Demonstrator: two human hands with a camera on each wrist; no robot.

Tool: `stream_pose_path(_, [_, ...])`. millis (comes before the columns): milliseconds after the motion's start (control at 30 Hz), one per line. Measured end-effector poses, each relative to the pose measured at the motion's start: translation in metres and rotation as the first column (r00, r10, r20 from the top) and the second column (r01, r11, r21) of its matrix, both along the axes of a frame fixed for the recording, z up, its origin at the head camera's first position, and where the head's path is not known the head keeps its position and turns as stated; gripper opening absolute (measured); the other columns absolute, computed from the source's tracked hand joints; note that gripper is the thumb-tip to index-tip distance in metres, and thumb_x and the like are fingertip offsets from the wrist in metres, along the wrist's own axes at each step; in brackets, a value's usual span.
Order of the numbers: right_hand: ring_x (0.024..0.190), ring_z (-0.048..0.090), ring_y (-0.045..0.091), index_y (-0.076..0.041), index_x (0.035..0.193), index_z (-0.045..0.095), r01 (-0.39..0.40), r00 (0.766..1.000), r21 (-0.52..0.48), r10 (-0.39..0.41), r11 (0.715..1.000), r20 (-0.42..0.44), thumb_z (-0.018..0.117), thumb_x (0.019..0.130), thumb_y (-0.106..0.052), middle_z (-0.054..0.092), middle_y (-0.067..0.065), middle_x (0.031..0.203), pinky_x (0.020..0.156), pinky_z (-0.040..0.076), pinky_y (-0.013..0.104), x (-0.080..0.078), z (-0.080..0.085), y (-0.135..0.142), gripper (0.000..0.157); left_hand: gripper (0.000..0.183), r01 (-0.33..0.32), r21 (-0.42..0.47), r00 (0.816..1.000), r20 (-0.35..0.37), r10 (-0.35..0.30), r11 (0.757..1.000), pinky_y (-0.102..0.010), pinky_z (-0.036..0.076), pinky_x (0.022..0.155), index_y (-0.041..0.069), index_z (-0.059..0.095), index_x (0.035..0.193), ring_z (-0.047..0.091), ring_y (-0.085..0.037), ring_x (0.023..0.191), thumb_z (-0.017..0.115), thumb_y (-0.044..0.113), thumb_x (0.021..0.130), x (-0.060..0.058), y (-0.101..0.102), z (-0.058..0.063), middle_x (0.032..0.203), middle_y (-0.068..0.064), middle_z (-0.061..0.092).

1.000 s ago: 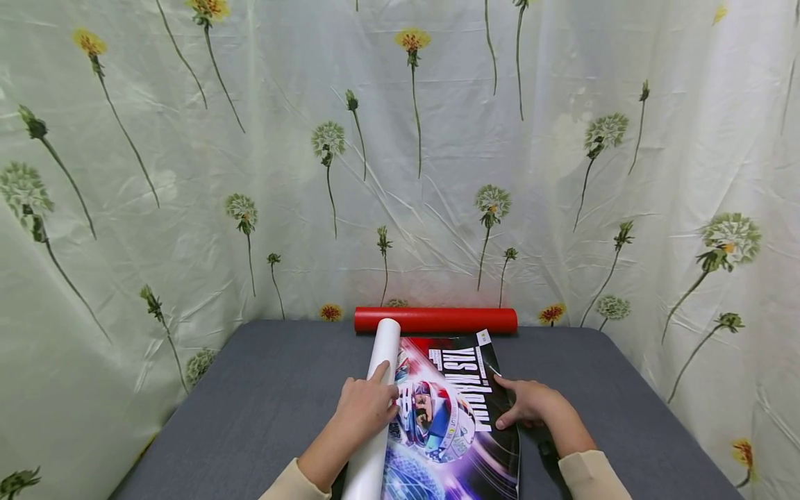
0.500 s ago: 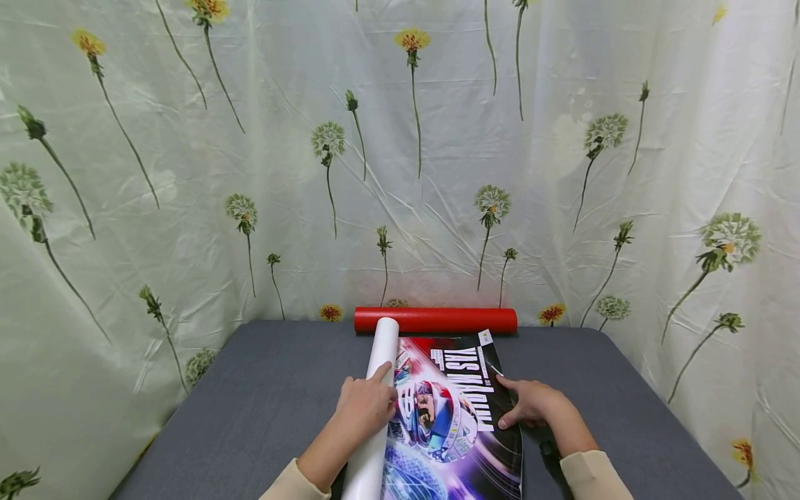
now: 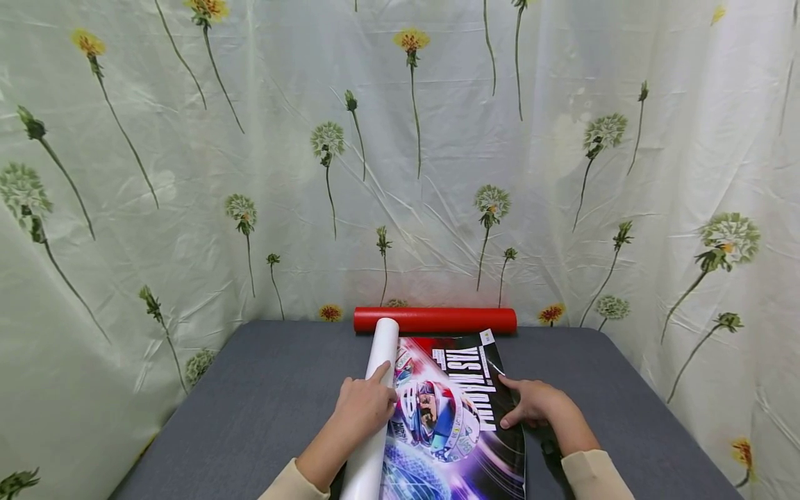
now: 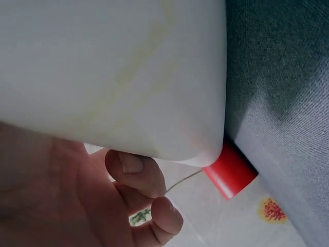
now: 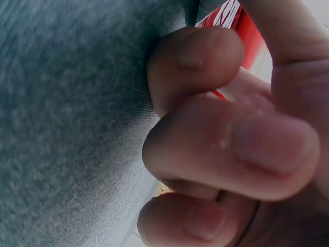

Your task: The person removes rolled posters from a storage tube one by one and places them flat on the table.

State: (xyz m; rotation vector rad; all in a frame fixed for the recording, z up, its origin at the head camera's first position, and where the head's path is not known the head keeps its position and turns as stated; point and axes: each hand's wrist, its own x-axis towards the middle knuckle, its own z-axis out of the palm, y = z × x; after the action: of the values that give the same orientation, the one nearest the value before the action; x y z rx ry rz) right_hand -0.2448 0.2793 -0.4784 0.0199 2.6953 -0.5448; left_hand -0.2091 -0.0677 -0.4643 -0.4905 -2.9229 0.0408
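Observation:
A glossy poster (image 3: 462,444), printed with a racing helmet and large white lettering, lies partly unrolled on the grey table. Its left part forms a white roll (image 3: 371,444). My left hand (image 3: 365,403) rests on this roll, index finger stretched along it, the other fingers bent loosely. In the left wrist view the white roll (image 4: 113,67) fills the upper left, with fingertips (image 4: 139,170) beside it. My right hand (image 3: 537,403) holds the poster's right edge, thumb on the printed face. Curled fingers (image 5: 231,144) lie against the table in the right wrist view.
A red tube (image 3: 437,320) lies across the table's back edge, just behind the poster. The grey tabletop (image 3: 262,396) extends to both sides. A pale curtain (image 3: 437,139) with dandelion prints hangs behind and at the sides.
My right hand has shifted slightly to the right, and the poster's right edge with it. A little more print shows beside the roll. My left hand stays nearly still.

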Motion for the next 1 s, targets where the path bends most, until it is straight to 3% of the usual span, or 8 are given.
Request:
stream_pose_path(300, [0.056,0.055,0.017,-0.021,0.164,0.041,0.004,1.000,-0.015,-0.004,1.000,-0.007,0.098,0.074,-0.037,0.061,0.017,0.098,0.055,0.044,0.027,0.0049,0.0035,-0.0016,0.108,0.016,-0.005,0.021,1.000,0.018,0.005,1.000,-0.035,0.041,0.070,0.031,0.084,0.104,0.059,-0.021,0.069,0.082,0.040,0.091,-0.0006,-0.0007,0.0013,0.158,-0.004,0.058])
stream_pose_path(467, [0.057,0.055,0.017,-0.020,0.164,0.041,0.008,1.000,-0.014,-0.008,1.000,-0.008,0.098,0.074,-0.036,0.062,0.022,0.106,0.056,0.044,0.027,0.0057,0.0046,-0.0004,0.108,0.012,0.005,-0.009,1.000,-0.015,-0.005,1.000,-0.033,0.038,0.067,0.032,0.086,0.102,0.052,-0.018,0.064,0.080,0.034,0.092,0.0017,-0.0012,0.0025,0.157,0.002,0.060])
stream_pose_path(633, [0.058,0.056,0.018,-0.019,0.164,0.041,0.019,1.000,-0.016,-0.019,1.000,-0.001,0.099,0.073,-0.036,0.062,0.026,0.114,0.056,0.045,0.027,0.0068,0.0069,0.0007,0.109,0.013,0.003,-0.008,1.000,-0.003,-0.003,1.000,-0.032,0.036,0.067,0.031,0.086,0.103,0.049,-0.018,0.063,0.079,0.036,0.094,0.0013,-0.0010,0.0027,0.155,0.002,0.062])
stream_pose_path(833, [0.059,0.058,0.018,-0.018,0.164,0.041,0.014,1.000,-0.005,-0.014,1.000,-0.007,0.098,0.074,-0.036,0.063,0.022,0.107,0.057,0.045,0.027,0.0055,0.0061,0.0031,0.108,0.018,0.006,0.027,0.999,0.045,-0.007,1.000,-0.037,0.042,0.070,0.030,0.084,0.103,0.057,-0.021,0.068,0.082,0.043,0.090,-0.0010,-0.0016,0.0042,0.156,-0.004,0.060])
stream_pose_path(1000, [0.059,0.057,0.018,-0.017,0.164,0.040,0.021,1.000,-0.009,-0.021,1.000,-0.006,0.098,0.075,-0.035,0.061,0.019,0.100,0.057,0.044,0.027,0.0063,0.0068,0.0037,0.108,0.015,0.002,0.042,1.000,0.028,-0.004,0.999,-0.035,0.039,0.069,0.028,0.084,0.101,0.054,-0.020,0.067,0.084,0.037,0.089,0.0001,-0.0017,0.0036,0.155,-0.005,0.061])
